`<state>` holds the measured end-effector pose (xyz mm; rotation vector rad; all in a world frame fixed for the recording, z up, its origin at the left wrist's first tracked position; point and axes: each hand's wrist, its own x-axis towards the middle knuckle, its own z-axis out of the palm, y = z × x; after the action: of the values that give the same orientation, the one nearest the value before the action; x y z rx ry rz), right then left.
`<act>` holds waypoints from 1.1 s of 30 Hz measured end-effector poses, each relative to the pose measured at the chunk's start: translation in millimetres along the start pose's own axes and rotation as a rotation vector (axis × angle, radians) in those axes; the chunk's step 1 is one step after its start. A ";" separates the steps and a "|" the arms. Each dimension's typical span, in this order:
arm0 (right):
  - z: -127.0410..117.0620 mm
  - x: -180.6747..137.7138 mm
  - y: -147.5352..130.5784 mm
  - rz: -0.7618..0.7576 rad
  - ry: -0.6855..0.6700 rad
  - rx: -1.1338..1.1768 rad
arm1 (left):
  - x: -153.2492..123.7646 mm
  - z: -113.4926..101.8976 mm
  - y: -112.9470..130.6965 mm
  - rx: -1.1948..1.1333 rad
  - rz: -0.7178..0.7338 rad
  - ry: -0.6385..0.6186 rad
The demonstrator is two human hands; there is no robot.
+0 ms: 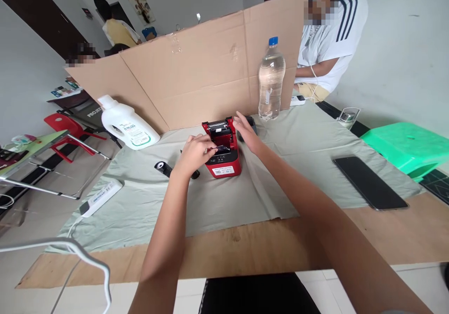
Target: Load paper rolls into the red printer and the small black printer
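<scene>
From where I stand, the bare wooden front strip of the tabletop is nearest, with a pale cable looping at its left corner. A grey-green cloth covers the rest. A dark phone lies at the right, partly over the wood, and a white power strip sits over at the left edge.

Farther in, a black roll shows beside the left wrist. The red and black machine stands around the middle of the cloth, its top raised. The left hand reaches over its front, fingers bent and thumb close to the forefinger, right at some dark, shiny film; I cannot tell whether they grip it. The right hand is at the machine's right side, fingers extended and apart, clamped on nothing. A dark object is partly hidden behind it.

Beyond, a white jug leans at the left and a clear, blue-capped bottle stands at the right, before a cardboard panel. A green stool is off to the right. Behind the panel, a person in a white striped top sits at the right; another, in yellow and white, is farther back.
</scene>
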<state>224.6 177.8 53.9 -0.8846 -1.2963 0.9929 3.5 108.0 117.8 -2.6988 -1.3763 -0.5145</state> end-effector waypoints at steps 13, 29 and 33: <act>17.7 -60.1 20.7 0.195 0.124 0.095 | -3.6 1.2 -2.3 -0.409 -0.240 0.170; 22.6 -70.6 12.9 0.308 0.174 0.254 | -24.5 66.9 0.6 -1.516 -0.835 0.212; 17.3 -80.8 8.0 0.335 0.169 0.246 | -30.2 72.2 4.9 -1.491 -0.958 0.305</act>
<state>206.0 104.2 20.2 -0.9890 -0.8769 1.2792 10.0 96.9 40.4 -1.8756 -2.7732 -2.7412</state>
